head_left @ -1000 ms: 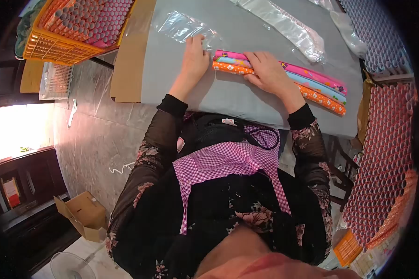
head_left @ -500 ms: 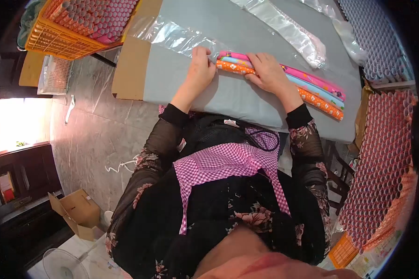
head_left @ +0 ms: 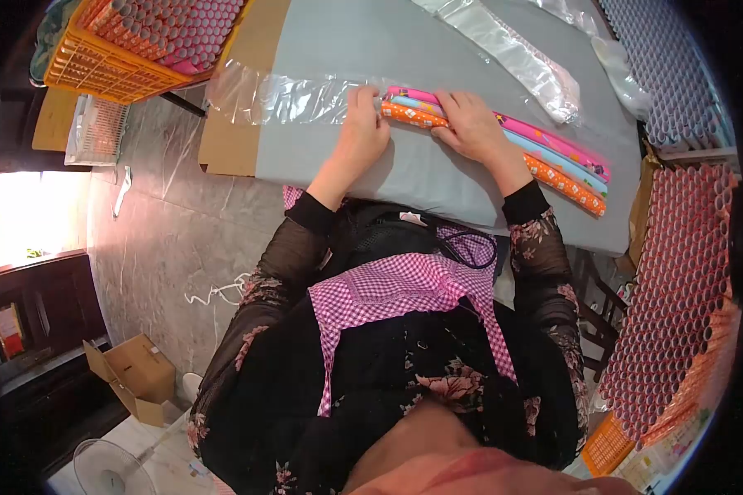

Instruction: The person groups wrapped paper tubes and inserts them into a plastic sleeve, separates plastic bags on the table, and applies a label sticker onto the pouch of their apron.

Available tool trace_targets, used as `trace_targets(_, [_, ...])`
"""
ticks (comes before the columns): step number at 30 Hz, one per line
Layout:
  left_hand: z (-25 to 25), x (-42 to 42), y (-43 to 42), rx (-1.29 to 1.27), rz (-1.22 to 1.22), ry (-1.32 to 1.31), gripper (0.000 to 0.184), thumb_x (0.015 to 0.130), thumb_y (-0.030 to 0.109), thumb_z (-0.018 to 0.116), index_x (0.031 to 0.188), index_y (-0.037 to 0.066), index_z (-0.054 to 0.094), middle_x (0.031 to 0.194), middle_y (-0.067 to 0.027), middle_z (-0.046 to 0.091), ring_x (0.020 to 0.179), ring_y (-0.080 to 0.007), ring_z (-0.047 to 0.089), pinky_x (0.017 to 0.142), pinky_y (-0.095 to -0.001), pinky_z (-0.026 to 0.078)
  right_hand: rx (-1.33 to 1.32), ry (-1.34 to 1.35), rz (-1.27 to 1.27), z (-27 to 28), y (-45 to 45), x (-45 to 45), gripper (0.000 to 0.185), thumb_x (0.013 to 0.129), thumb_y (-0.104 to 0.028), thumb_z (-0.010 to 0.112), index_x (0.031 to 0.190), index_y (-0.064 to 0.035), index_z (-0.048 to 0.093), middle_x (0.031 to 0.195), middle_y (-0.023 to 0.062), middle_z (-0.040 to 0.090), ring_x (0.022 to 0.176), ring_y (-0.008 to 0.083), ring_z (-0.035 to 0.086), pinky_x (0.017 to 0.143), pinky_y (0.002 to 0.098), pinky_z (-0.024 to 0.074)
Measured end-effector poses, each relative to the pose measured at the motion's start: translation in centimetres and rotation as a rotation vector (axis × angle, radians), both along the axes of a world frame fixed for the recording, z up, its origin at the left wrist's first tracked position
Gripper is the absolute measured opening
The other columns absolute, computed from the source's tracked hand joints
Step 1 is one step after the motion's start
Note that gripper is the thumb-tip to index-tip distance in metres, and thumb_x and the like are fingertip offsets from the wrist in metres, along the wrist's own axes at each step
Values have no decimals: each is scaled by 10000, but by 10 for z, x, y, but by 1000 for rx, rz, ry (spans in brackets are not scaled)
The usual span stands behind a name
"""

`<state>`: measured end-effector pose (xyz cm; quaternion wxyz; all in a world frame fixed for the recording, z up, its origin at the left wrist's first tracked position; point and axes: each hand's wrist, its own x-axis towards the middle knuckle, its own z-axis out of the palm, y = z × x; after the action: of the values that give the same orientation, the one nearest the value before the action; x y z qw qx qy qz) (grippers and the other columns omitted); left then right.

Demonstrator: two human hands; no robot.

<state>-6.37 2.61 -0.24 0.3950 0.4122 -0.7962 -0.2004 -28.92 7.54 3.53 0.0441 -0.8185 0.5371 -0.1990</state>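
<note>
Three patterned wrapping paper rolls lie side by side on the grey table: a pink one (head_left: 545, 141), a light blue one (head_left: 545, 156) and an orange one (head_left: 563, 188). My right hand (head_left: 476, 132) is closed over them toward their left ends, thumb against the orange roll. At those ends my left hand (head_left: 360, 136) pinches the mouth of a long clear plastic sleeve (head_left: 293, 99), which stretches leftward across the table. The left fingertips are partly hidden, and I cannot tell whether the roll ends sit inside the sleeve.
More clear plastic sleeves (head_left: 512, 49) lie farther back on the table (head_left: 347, 41). An orange crate (head_left: 115, 66) full of rolls stands at the left. Stacked rolls (head_left: 669, 297) rise at the right. An open cardboard box (head_left: 144, 371) and a fan (head_left: 111, 470) are on the floor.
The sleeve now lies straighter and reaches farther left. My left hand has shifted slightly right, and the rolls with my right hand slightly left, closing the gap between the hands.
</note>
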Motion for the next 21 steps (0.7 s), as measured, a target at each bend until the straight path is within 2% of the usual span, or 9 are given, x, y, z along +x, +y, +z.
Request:
trace_targets(2, [3, -1, 2, -12, 13, 9, 449, 776, -86, 565, 1200, -11, 436, 1178, -216, 478, 933, -335, 599, 725, -361, 538, -5, -3, 9, 0, 0, 3, 559, 797, -254, 698, 1267, -37, 488, 1069, 183, 573, 1003, 374, 543, 882, 451, 451])
trace_targets(4, [6, -1, 4, -8, 11, 13, 441, 792, -73, 548, 1213, -27, 424, 1192, -240, 473, 975, -402, 589, 787, -417, 535, -16, -4, 6, -2, 0, 6, 561, 795, -257, 699, 1265, -34, 489, 1055, 182, 573, 992, 372, 544, 876, 450, 453])
trace_targets(7, [14, -2, 7, -130, 21, -56, 417, 809, -50, 530, 1213, -40, 426, 1180, -258, 479, 965, -441, 573, 810, -458, 517, -25, 2, 2, -4, 0, 11, 563, 793, -262, 701, 1260, -29, 490, 1039, 182, 574, 980, 370, 545, 867, 448, 455])
trace_targets(10, [22, -4, 11, -93, 17, -73, 377, 800, -70, 496, 1174, -53, 453, 1113, -282, 507, 953, -462, 566, 797, -496, 499, -32, 15, 4, -5, -1, 16, 564, 793, -264, 702, 1257, -23, 492, 1039, 186, 576, 977, 369, 548, 865, 445, 457])
trace_targets(12, [28, -3, 12, -87, 50, -122, 363, 806, -48, 502, 1167, -50, 460, 1080, -274, 528, 910, -458, 579, 766, -496, 503, -40, 22, 8, -4, -2, 20, 565, 792, -265, 703, 1256, -20, 493, 1041, 187, 576, 975, 368, 549, 864, 445, 458])
trace_targets(14, [29, -3, 11, -80, 84, -172, 351, 812, -26, 508, 1160, -47, 468, 1046, -267, 549, 867, -454, 593, 735, -496, 508, -82, 15, 9, -4, -2, 24, 510, 782, -256, 703, 1189, -10, 519, 979, 171, 593, 954, 349, 563, 866, 437, 462])
trace_targets(16, [25, -1, 8, -178, 124, -169, 325, 805, 12, 533, 1124, -32, 486, 995, -236, 572, 818, -425, 612, 687, -479, 515, -108, 3, 20, -8, -3, 28, 514, 779, -255, 703, 1190, -6, 522, 981, 171, 592, 953, 349, 563, 866, 437, 461])
trace_targets(21, [32, -3, 5, -233, 137, -285, 276, 794, 28, 543, 1065, -12, 504, 944, -196, 592, 811, -370, 624, 670, -444, 515, -112, -3, 18, -8, -4, 35, 538, 775, -260, 703, 1205, 9, 526, 989, 176, 592, 954, 351, 561, 868, 438, 460])
